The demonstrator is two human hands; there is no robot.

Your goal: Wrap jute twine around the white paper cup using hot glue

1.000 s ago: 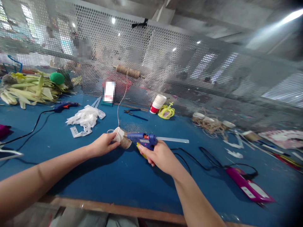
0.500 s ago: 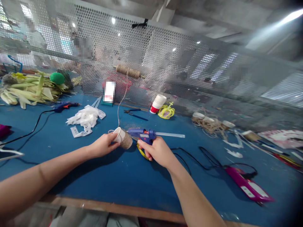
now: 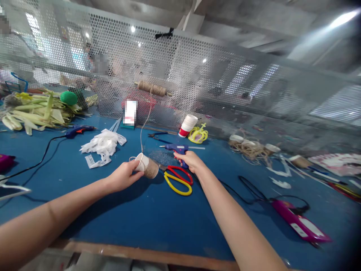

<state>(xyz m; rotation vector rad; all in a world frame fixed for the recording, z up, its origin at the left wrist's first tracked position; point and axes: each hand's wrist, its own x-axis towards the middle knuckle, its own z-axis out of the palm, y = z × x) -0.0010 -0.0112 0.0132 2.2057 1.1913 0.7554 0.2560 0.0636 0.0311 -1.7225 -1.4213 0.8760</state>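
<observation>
Item: paper cup, part-wrapped in twine, lying on its side and pinched at the rim by the left hand just above the blue table; its mouth faces the person. A strand of twine runs up from the cup to a spool mounted on the perforated screen. Item: blue glue gun, gripped at the handle by the right hand, fingers closed round it, nozzle pointing left, apart from the cup. Item: red-and-yellow scissors, flat on the table between the two hands. Risks, as judged: the hot nozzle could touch the left fingers, since they hold the cup so close; the taut strand could slip its wrap if the pinch loosens; the gun's cord could snag the scissors. Pose: both forearms reach forward, left wrist turned inward, right arm stretched further, hand low over the table.
</observation>
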